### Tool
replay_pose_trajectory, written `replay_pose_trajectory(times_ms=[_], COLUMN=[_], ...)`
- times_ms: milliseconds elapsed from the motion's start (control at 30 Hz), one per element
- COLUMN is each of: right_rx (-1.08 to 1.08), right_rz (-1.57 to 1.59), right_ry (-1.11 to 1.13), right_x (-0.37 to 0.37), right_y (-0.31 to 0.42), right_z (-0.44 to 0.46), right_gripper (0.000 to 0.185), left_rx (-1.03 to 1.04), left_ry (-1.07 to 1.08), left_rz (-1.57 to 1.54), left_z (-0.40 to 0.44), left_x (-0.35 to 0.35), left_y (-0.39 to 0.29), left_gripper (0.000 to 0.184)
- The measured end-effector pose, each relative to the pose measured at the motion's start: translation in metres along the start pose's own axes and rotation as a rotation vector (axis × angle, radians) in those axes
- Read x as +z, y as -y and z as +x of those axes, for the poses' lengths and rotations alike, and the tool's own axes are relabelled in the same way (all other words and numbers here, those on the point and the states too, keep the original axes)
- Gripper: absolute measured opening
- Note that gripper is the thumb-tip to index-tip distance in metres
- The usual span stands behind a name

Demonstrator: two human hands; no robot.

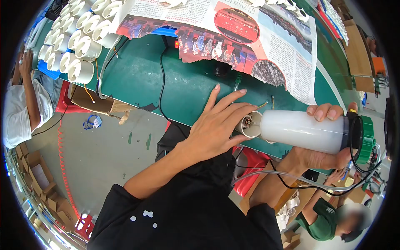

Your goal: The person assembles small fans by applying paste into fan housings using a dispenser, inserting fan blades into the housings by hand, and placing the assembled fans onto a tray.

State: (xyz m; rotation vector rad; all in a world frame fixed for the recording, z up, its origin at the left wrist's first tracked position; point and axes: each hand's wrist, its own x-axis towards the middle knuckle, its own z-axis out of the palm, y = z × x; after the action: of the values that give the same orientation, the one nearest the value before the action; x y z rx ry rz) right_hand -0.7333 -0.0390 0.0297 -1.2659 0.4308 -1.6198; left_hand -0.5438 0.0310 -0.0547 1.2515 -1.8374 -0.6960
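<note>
My left hand (221, 125) grips a short white plastic cylinder (251, 132) between thumb and index finger at the table's near edge, its other fingers stretched over the green surface. A small metal part (248, 121) shows inside the cylinder's mouth. In my right hand (321, 143) lies a translucent white bottle (300, 131), almost level. Its nozzle end points left at the cylinder's mouth; whether they touch I cannot tell. A black collar and a green cap (366, 139) close its right end, and a clear hose (287, 175) loops below.
Printed newspaper (287, 58) covers the far part of the green table (137, 75). Many white cylinders (85, 48) stand stacked at left. A black cable (161, 79) crosses the table. One person (31, 100) sits at left, another (321, 223) at lower right.
</note>
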Motion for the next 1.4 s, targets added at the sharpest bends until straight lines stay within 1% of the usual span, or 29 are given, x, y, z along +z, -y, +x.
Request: replay_pose_trajectory(times_ms=[333,467,567,633,667,700,767,833,867,900,967,1000,1067,1267,1400], right_rx=[-0.005,0.002,0.015,-0.004,-0.022,-0.021,-0.039,-0.04,-0.039,-0.035,-0.031,-0.024,-0.017,-0.029,-0.041], right_rz=[-0.013,-0.014,0.114,0.133,0.091,0.089,-0.091,-0.094,-0.095,-0.095,-0.106,-0.102,-0.1,-0.094,-0.104], right_ry=[-0.027,-0.005,-0.002,-0.024,-0.079,-0.081,-0.169,-0.171,-0.154,-0.136,-0.125,-0.12,-0.117,-0.12,-0.093], right_x=[0.002,-0.005,-0.016,-0.031,-0.037,-0.043,-0.043,-0.043,-0.045,-0.046,-0.044,-0.042,-0.043,-0.044,-0.044], right_y=[0.0,0.005,0.029,0.048,0.053,0.053,0.051,0.045,0.042,0.039,0.036,0.034,0.034,0.032,0.034], right_z=[0.0,-0.001,-0.005,-0.007,-0.009,-0.012,-0.013,-0.013,-0.013,-0.013,-0.013,-0.013,-0.012,-0.014,-0.015], right_gripper=[0.1,0.101,0.101,0.092,0.089,0.089,0.09,0.091,0.091,0.091,0.09,0.089,0.088,0.088,0.092], left_rx=[-0.001,0.037,0.018,-0.003,0.031,0.064,0.097,0.137,0.146,0.145,0.155,0.154,0.15,0.139,0.137], left_ry=[0.003,0.001,-0.011,-0.029,-0.008,0.013,0.037,0.036,0.003,0.003,0.007,0.009,-0.008,-0.009,-0.012], left_rz=[0.0,0.009,-0.026,-0.062,-0.008,0.045,0.075,0.112,0.112,0.117,0.126,0.128,0.083,0.078,0.076], left_z=[0.0,0.0,0.0,0.004,0.006,0.007,0.013,0.02,0.023,0.024,0.025,0.025,0.026,0.027,0.026], left_x=[-0.001,-0.001,-0.003,-0.004,-0.005,-0.006,-0.001,0.005,0.007,0.01,0.016,0.016,0.018,0.017,0.018], left_y=[0.0,0.001,-0.003,-0.008,-0.01,-0.013,-0.02,-0.026,-0.028,-0.028,-0.023,-0.021,-0.02,-0.021,-0.02], left_gripper=[0.063,0.068,0.071,0.073,0.074,0.075,0.074,0.074,0.067,0.067,0.058,0.058,0.051,0.051,0.051])
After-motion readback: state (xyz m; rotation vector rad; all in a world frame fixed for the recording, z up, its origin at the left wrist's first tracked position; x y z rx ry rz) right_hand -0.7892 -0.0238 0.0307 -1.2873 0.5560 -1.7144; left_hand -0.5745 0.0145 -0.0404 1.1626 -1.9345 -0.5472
